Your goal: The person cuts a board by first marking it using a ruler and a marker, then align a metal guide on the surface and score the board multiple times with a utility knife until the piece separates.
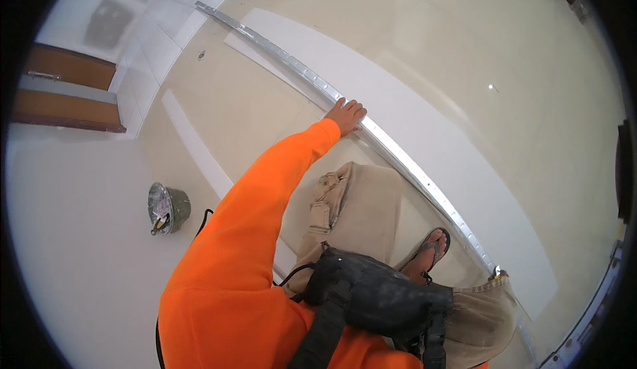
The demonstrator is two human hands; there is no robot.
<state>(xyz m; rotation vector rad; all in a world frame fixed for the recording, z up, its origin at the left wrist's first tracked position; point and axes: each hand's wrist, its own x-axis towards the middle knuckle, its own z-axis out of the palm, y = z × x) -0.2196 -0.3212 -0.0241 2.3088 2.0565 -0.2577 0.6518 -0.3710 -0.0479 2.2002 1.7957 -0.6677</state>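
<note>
My left hand, at the end of an orange sleeve, is closed on a long silver metal channel lying diagonally across a long white board. Beyond the khaki trouser knee, at the channel's lower right end, a small yellow-and-silver item shows beside what may be fingertips of my right hand; the rest of that hand is hidden. My sandalled foot is beside the channel, under which part of the floor shows. A black bag hangs across my front.
Beige glossy floor surrounds the boards. A second narrow white strip lies to the left. A green bucket holding tools stands near the white wall. White tiles and brown wooden panels are at the upper left.
</note>
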